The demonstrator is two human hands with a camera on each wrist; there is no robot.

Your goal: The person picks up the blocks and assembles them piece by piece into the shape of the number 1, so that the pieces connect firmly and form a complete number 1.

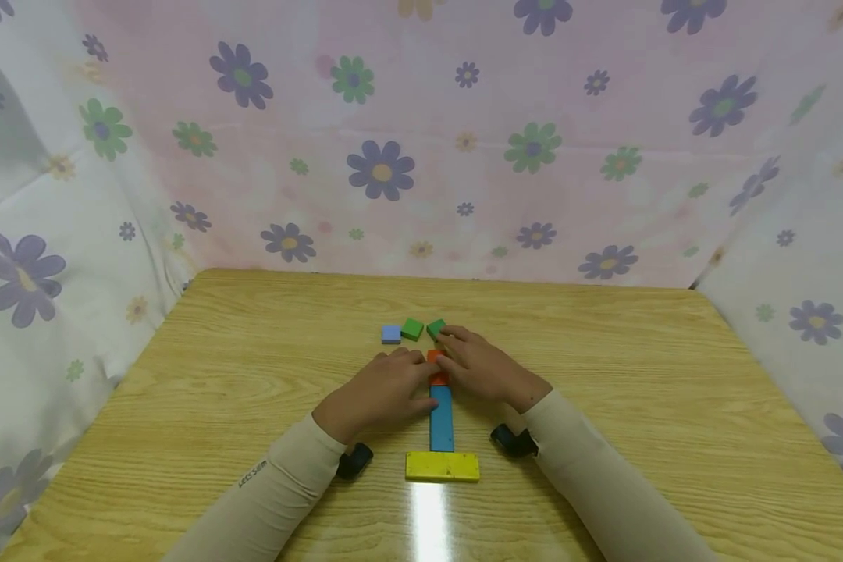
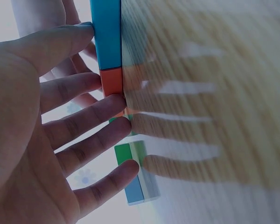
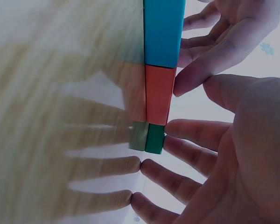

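Note:
A long blue block (image 1: 441, 423) and an orange block (image 1: 439, 379) lie end to end in a line on the table. Crosswise at the near end of the blue block is a yellow block (image 1: 442, 466). My left hand (image 1: 382, 390) reaches in from the left, thumb at the blue block and fingertips at the orange one, fingers extended. From the right, my right hand (image 1: 488, 367) has its thumb over the orange block and extended fingers beside a green block (image 3: 155, 138). In the right wrist view this green block sits right at the far end of the orange one.
Farther back, left of the line, a second green block (image 1: 412, 329) and a light blue block (image 1: 391, 334) stand side by side. Black devices (image 1: 513, 441) hang under both wrists. Flowered cloth (image 1: 421, 172) surrounds the wooden table (image 1: 253, 375) at the back and sides.

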